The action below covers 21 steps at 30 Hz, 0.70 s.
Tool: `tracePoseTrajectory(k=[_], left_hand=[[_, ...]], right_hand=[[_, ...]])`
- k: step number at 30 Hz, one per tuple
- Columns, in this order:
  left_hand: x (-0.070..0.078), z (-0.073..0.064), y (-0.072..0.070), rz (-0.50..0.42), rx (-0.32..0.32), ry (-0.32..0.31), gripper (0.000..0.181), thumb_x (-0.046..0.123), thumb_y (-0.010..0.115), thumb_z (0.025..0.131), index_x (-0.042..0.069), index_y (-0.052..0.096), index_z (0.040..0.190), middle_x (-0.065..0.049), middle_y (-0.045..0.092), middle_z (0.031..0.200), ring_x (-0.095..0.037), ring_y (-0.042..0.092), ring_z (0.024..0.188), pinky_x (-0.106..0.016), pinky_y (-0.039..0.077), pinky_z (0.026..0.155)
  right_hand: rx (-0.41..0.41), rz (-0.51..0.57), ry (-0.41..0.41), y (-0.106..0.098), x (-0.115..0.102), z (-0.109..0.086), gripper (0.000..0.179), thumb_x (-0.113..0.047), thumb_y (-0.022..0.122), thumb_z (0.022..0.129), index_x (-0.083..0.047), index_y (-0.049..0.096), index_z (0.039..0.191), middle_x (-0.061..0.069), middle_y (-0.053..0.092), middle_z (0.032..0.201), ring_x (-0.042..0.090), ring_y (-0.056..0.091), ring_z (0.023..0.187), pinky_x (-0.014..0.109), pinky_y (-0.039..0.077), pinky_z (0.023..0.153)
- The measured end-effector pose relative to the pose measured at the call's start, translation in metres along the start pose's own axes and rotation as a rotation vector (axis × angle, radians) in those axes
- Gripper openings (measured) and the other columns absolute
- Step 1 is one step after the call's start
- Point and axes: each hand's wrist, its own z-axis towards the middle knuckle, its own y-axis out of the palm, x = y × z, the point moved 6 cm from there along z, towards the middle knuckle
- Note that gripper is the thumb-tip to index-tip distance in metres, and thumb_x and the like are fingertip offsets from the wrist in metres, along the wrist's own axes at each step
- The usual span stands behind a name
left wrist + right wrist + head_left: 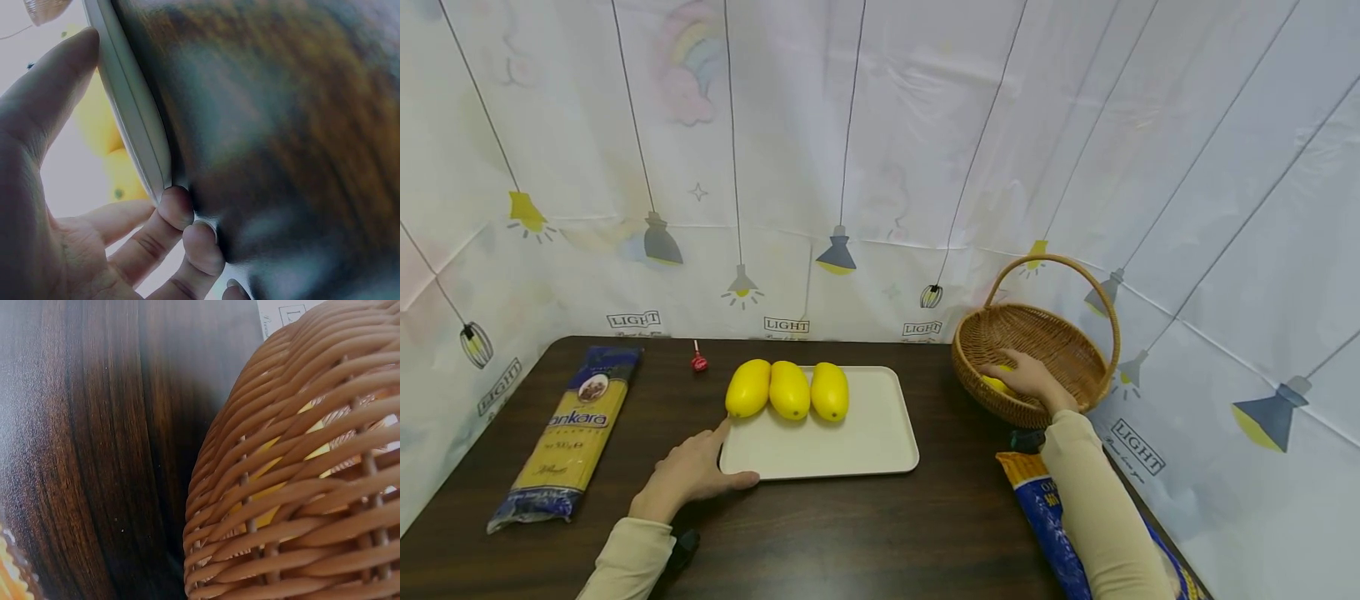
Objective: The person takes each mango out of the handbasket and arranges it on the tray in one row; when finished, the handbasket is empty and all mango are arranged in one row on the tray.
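Three smooth yellow oval fruits lie side by side on the left part of a cream rectangular tray. My left hand touches the tray's front left corner, thumb along the front edge and fingers spread at the left side; the left wrist view shows thumb and fingertips against the rim. At the right, my right hand reaches into a wicker basket and grips a yellow fruit, partly covered by the fingers. Yellow also shows through the basket weave; the right hand is hidden there.
A yellow and blue pasta packet lies at the left. Behind the left hand is a red lollipop. A blue and orange packet lies under the right forearm. A patterned curtain hangs behind the dark wooden table.
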Motion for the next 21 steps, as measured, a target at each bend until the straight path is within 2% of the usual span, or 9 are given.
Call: tracePoseTrajectory(k=[6, 9, 15, 21], left_hand=[[0.0, 0.0, 0.001, -0.003, 0.0, -0.001, 0.118, 0.076, 0.071, 0.074, 0.006, 0.027, 0.159, -0.03, 0.049, 0.147, -0.056, 0.053, 0.124, -0.077, 0.043, 0.088], [0.0, -0.001, 0.001, -0.005, -0.002, -0.001, 0.118, 0.075, 0.071, 0.074, 0.006, 0.027, 0.159, -0.031, 0.048, 0.147, -0.056, 0.052, 0.125, -0.077, 0.042, 0.089], [-0.001, -0.001, 0.0, -0.003, 0.0, -0.001, 0.117, 0.075, 0.071, 0.074, 0.005, 0.028, 0.158, -0.031, 0.047, 0.148, -0.057, 0.051, 0.126, -0.078, 0.042, 0.089], [-0.001, 0.0, 0.0, -0.002, 0.004, -0.001, 0.118, 0.075, 0.071, 0.074, 0.005, 0.028, 0.158, -0.031, 0.048, 0.148, -0.056, 0.052, 0.126, -0.078, 0.042, 0.089]], right_hand=[[-0.031, -0.017, 0.005, 0.005, 0.007, 0.003, 0.089, -0.064, 0.048, 0.097, -0.003, 0.027, 0.158, 0.033, 0.024, 0.161, 0.057, 0.026, 0.145, 0.069, 0.027, 0.115], [-0.059, -0.035, 0.002, 0.008, 0.009, 0.004, 0.085, -0.058, 0.049, 0.1, -0.001, 0.027, 0.158, 0.035, 0.026, 0.159, 0.058, 0.028, 0.144, 0.069, 0.028, 0.115], [-0.089, -0.1, -0.066, 0.011, 0.007, 0.004, 0.075, -0.045, 0.051, 0.102, 0.007, 0.032, 0.153, 0.038, 0.037, 0.152, 0.057, 0.04, 0.137, 0.065, 0.038, 0.11], [-0.081, -0.118, -0.104, 0.012, 0.006, 0.004, 0.07, -0.037, 0.055, 0.101, 0.009, 0.036, 0.15, 0.038, 0.041, 0.149, 0.056, 0.042, 0.135, 0.064, 0.038, 0.109]])
